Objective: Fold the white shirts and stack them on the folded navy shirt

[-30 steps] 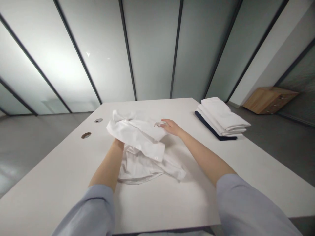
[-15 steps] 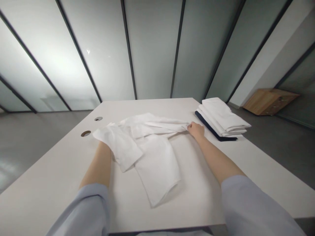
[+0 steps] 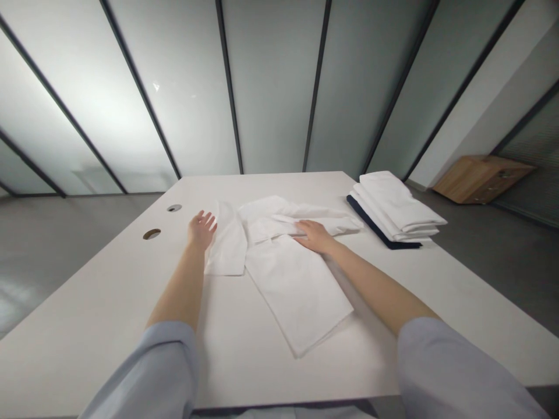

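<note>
A white garment [image 3: 297, 291], by its shape a short-sleeved shirt, lies rumpled across the middle of the table. One part like a sleeve [image 3: 229, 244] spreads out on its left, and a wider panel reaches toward me. My left hand [image 3: 202, 231] is just beside the left edge, palm turned up, fingers apart and holding nothing. My right hand [image 3: 315, 235] rests on the bunched upper part of the cloth with its fingers stretched out.
Folded white cloths [image 3: 395, 203] are stacked on a dark navy folded cloth [image 3: 379, 228] at the table's right edge. Two round holes, one of them here [image 3: 152, 234], pierce the white table [image 3: 131, 302] at left. A wooden cabinet [image 3: 480, 179] stands on the floor beyond, before frosted glass panels.
My left hand has come out from under the cloth and let it fall. The right hand has released the far right end and moved left onto the garment, whose lower panel shifted right.
</note>
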Action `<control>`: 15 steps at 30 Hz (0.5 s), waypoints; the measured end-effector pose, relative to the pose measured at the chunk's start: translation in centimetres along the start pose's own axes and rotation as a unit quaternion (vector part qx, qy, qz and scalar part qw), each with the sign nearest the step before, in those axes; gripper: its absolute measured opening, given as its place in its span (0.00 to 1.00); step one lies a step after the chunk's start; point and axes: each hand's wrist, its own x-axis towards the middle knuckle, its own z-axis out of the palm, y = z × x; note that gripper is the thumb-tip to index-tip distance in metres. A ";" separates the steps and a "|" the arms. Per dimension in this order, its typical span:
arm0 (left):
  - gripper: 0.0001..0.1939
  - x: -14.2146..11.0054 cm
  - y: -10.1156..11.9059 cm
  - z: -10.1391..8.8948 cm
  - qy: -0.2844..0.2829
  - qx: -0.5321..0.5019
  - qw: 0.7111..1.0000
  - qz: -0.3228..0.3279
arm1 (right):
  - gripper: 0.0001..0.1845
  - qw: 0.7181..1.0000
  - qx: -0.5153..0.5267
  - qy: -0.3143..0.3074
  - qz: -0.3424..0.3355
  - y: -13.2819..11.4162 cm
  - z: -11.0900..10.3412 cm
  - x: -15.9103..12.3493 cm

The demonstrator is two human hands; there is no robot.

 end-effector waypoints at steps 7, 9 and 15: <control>0.08 -2.6 -0.7 3.4 0.013 0.368 0.880 0.300 | 0.23 0.988 0.007 -0.066 0.139 -2.6 0.8 1.1; 0.11 -4.4 -1.7 5.0 -0.140 0.475 0.804 0.330 | 0.19 0.983 0.108 -0.079 0.125 -2.0 0.2 1.6; 0.47 -6.8 -4.9 5.8 -0.284 0.674 0.638 0.242 | 0.12 0.916 0.345 0.013 0.205 2.4 -1.8 1.7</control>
